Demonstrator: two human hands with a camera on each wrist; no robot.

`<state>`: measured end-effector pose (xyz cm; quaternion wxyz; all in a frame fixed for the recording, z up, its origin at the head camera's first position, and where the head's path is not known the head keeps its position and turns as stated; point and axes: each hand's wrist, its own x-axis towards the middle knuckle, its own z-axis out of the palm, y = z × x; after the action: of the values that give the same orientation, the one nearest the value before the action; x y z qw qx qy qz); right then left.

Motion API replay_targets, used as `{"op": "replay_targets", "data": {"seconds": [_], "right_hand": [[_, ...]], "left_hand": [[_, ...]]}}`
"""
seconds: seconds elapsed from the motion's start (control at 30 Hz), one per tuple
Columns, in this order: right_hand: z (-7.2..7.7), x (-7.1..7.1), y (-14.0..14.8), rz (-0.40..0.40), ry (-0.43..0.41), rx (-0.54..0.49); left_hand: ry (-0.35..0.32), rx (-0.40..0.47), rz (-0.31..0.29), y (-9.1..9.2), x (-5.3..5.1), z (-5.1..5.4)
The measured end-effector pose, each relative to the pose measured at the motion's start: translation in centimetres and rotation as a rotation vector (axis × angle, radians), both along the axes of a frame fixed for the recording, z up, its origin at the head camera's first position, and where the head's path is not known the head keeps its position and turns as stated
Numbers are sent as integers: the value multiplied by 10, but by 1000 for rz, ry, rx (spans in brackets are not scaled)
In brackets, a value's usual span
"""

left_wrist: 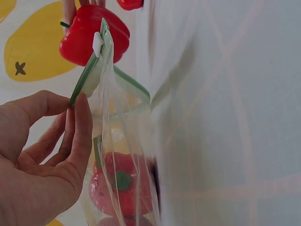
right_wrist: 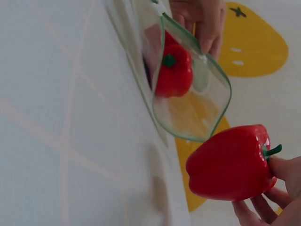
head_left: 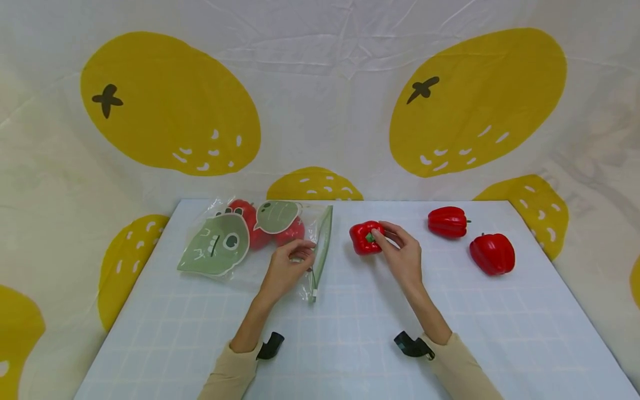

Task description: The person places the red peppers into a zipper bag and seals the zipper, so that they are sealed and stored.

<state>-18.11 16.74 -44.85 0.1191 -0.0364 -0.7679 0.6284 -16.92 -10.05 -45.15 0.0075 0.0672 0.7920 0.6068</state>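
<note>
Left hand (head_left: pixel 289 262) pinched one clear-plastic bag (head_left: pixel 324 250), right hand (head_left: pixel 404 256) one red bell pepper (head_left: pixel 361 237); we counted two loose peppers (head_left: pixel 447 222) (head_left: pixel 492 254), perhaps two bagged (head_left: pixel 291 231).

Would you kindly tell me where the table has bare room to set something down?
Bare table lies between the left sleeve and right sleeve, and right of the latter, nearer than both loose peppers. It is crowded from far left to far middle: bag, left hand, right hand and held pepper.
</note>
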Motion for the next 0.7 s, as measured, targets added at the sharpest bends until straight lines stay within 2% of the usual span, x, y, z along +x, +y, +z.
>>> {"op": "replay_targets", "data": {"seconds": [0.2,0.43,0.7], "right_hand": [[-2,-6,-16,22,41,-50],[-1,-11,-35,54,28,-83],[-12,-19,-55,99,79,-89]], "left_hand": [[10,-8,3,1,0,1],[19,-24,4,1,0,1],[25,-28,6,1,0,2]]}}
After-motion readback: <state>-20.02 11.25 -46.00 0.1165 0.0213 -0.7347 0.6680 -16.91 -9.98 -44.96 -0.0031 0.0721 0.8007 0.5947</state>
